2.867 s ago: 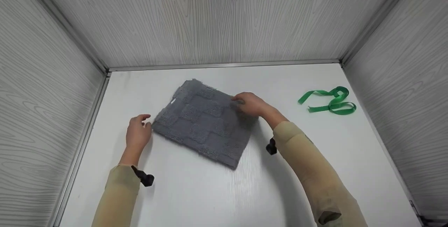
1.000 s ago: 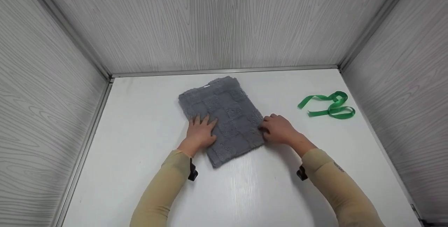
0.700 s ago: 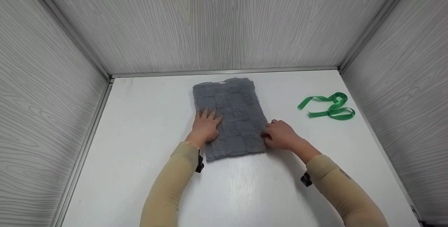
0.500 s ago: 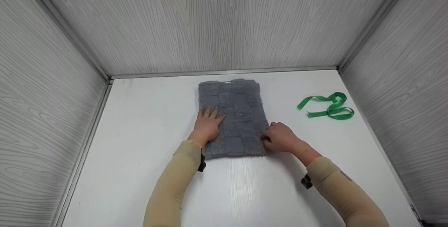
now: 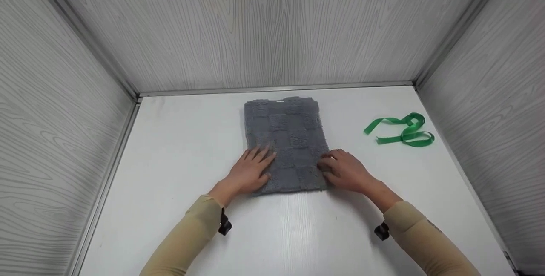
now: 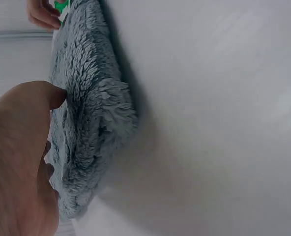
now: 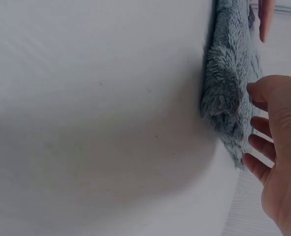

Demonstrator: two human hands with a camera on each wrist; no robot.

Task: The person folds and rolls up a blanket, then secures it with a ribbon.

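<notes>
Left hand (image 5: 251,173) is lying flat, fingers spread, on the folded grey towel (image 5: 286,139) at frame centre; right hand (image 5: 345,171) is resting relaxed at its edge — advisable pressing evenly, keeping edges square.

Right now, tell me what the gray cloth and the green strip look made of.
Gray cloth: likely plush terry or microfibre, matte; the wrist views show long shaggy pile, the head view a raised checker pattern. Green strip: probably satin-type ribbon; thin, flat, curling in loops, with a slight sheen. The fibre itself cannot be told.
</notes>
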